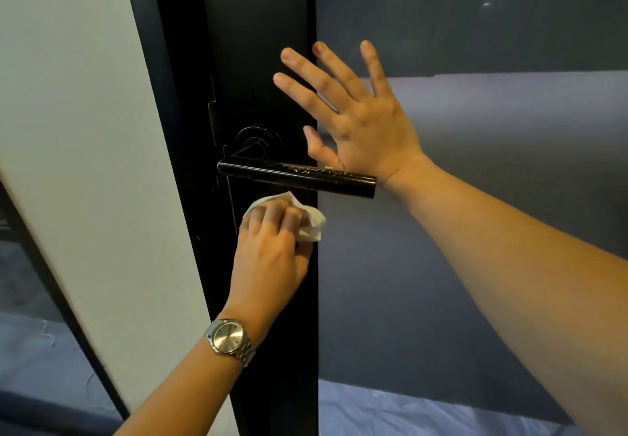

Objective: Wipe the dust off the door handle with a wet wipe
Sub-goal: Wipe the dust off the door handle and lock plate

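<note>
A black lever door handle (295,177) sticks out to the right from a black door frame (258,44); pale specks mark its top along the middle. Just below the handle, my left hand (272,252) grips a crumpled white wet wipe (311,219) against the frame, apart from the lever. A silver watch sits on that wrist. My right hand (353,116) lies flat with spread, straight fingers on the frame's edge and the glass above the handle.
A frosted glass panel (475,197) fills the right side. A white wall strip (85,163) runs left of the frame, with another dark-framed pane (34,316) at the lower left. A round lock rosette (258,140) sits above the lever's pivot.
</note>
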Action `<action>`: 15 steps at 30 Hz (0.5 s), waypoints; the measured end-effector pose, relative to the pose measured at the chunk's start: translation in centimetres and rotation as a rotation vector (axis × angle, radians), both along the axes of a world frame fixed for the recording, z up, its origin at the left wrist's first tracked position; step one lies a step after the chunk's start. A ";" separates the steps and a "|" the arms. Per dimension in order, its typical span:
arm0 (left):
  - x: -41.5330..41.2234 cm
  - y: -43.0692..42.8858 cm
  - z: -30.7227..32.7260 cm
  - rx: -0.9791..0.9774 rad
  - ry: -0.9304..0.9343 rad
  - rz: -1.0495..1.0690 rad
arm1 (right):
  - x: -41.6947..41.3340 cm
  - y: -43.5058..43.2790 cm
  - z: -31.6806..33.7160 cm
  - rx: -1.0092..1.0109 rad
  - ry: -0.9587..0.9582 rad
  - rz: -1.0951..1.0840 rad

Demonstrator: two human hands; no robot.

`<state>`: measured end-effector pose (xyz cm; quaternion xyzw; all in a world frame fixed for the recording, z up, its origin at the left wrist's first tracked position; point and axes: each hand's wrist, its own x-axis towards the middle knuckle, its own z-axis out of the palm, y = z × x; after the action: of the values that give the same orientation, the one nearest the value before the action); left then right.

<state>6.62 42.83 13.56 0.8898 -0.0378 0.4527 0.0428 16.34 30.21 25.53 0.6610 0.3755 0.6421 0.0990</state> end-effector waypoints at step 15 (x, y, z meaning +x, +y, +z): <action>0.2 1.6 0.3 -0.332 -0.014 -0.071 | 0.0 -0.1 -0.1 -0.003 -0.001 -0.007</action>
<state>6.82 44.48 13.83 0.8654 0.0058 0.4572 0.2049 16.30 30.10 25.46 0.6620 0.3739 0.6415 0.1024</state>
